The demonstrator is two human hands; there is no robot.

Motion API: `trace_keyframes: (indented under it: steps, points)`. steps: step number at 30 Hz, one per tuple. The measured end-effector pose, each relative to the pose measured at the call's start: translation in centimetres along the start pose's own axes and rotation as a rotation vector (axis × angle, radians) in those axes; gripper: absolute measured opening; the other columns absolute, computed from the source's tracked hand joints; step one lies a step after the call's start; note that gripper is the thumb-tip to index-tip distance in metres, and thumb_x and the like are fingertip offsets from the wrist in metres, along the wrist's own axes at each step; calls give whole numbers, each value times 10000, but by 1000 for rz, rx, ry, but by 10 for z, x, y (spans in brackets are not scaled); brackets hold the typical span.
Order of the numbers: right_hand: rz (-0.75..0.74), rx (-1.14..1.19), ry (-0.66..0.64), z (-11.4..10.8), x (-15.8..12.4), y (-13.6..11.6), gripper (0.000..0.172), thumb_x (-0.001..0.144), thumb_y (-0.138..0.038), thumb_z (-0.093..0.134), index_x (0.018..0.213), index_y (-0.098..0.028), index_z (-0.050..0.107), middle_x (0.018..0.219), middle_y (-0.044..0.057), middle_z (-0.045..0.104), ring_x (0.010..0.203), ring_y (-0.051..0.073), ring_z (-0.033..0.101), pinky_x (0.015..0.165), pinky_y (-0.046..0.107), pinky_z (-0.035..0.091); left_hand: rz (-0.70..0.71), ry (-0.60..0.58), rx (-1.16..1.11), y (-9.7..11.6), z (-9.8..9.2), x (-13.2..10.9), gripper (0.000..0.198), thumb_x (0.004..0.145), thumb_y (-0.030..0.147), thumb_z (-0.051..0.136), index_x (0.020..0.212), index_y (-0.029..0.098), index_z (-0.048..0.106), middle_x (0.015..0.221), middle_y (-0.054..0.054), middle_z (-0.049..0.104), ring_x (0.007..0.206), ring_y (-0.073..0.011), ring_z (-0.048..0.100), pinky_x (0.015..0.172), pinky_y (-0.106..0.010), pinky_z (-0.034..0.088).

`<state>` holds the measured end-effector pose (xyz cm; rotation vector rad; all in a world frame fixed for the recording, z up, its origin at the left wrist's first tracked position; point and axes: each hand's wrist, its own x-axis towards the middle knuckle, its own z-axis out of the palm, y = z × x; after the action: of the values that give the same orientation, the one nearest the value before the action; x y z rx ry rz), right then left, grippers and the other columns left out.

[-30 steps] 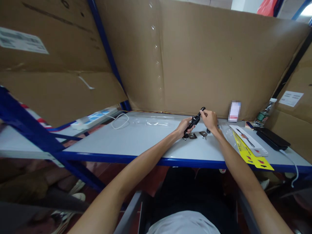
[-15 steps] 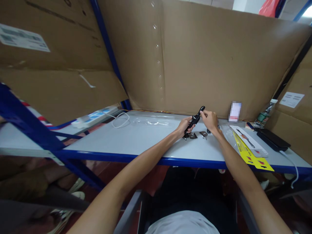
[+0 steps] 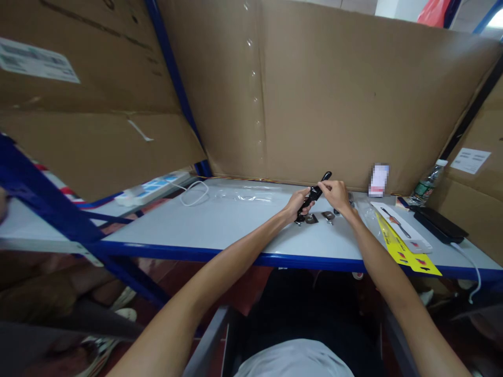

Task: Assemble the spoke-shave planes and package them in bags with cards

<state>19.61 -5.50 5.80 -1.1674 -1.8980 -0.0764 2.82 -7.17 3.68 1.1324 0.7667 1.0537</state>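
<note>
A black spokeshave [image 3: 315,193] slants up to the right above the table, held between both hands. My left hand [image 3: 297,203] is closed around its lower handle. The fingers of my right hand [image 3: 336,193] are pinched together against its upper part, and anything small between them is hidden. Below the hands, small metal plates lie on the table: one flat plate [image 3: 312,219] near my left hand, and another plate [image 3: 328,215] with a silvery screw. A dark object [image 3: 337,211] sits partly hidden behind my right wrist.
On the right lie a white package [image 3: 404,230], yellow cards [image 3: 416,262] and a black case [image 3: 440,224] with a white cable. A phone [image 3: 379,180] and a water bottle [image 3: 427,184] stand behind. Clear plastic packaging [image 3: 247,195] and a power strip [image 3: 153,189] are left. Cardboard walls surround the table.
My right hand has shifted slightly left and down along the spokeshave, from near the upper handle toward the middle body. My left hand keeps its grip.
</note>
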Motion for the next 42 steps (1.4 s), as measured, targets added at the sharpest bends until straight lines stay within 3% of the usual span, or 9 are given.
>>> trace_keyframes:
  steps: [8,14,22,31,38,42]
  points:
    - [-15,65,6,4,2,5,424,950,-432,511,688,-164,710,574,-13,531,570,131,451,583,263,297,-6,8,-27,-2,-1,2,312,994,442,505,865,161,546,554,1,537,324,-48,317,325,-165,166]
    - [55,77,149,-2,2,-2,428,984,-438,477,730,-179,703,625,2,593,597,142,481,599,266,317,22,-12,-48,-4,-2,4,295,982,445,528,862,176,526,563,9,540,325,-43,317,331,-159,163]
    - [69,16,153,-4,1,-5,401,984,-419,496,716,-194,693,602,7,595,575,146,464,581,283,257,47,3,-8,-6,-3,5,269,995,419,480,878,180,512,564,13,539,327,-45,315,333,-162,174]
    - [66,-3,207,-6,-1,-9,409,1002,-434,475,747,-199,693,630,15,633,579,153,499,590,279,273,231,12,101,-10,-1,5,342,944,543,544,966,202,569,526,41,534,307,-70,339,317,-175,205]
    - [-24,-92,49,-3,-6,-20,380,1007,-366,460,740,-203,676,649,27,653,578,153,515,598,279,273,328,18,123,-11,-1,6,449,899,637,568,951,190,582,515,46,535,303,-65,350,314,-177,212]
    - [-62,-135,-7,-3,-9,-28,275,965,-296,502,817,-203,713,677,32,680,613,165,559,607,275,285,327,46,112,-12,-2,8,444,888,639,577,906,195,563,514,47,541,298,-63,353,312,-177,211]
